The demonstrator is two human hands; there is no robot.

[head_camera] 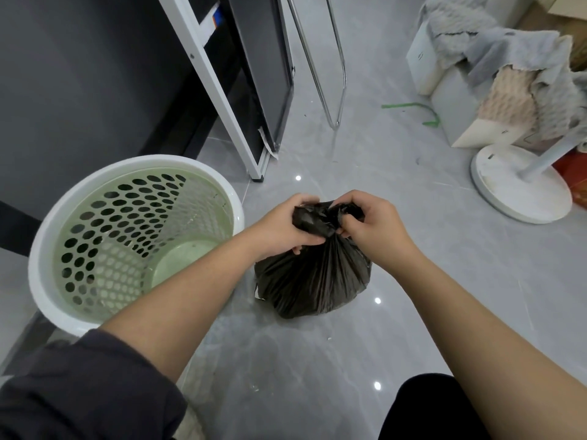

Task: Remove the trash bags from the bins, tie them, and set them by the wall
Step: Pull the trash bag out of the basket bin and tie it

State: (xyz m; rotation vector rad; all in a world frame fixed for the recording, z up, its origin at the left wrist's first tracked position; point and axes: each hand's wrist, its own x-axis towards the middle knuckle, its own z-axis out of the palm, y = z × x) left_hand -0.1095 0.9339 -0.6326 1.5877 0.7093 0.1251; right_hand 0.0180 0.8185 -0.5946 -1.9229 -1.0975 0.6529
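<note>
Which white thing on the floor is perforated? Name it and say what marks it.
The white bin, left of the black trash bag: its green inner wall is full of oval holes. The round white fan base at right is solid.

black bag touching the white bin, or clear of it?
Apart. The head view shows bare grey floor between the black bag and the white bin; only the left forearm crosses over that gap.

Head-worn camera looks steeply down, close above the floor (317, 360).
</note>
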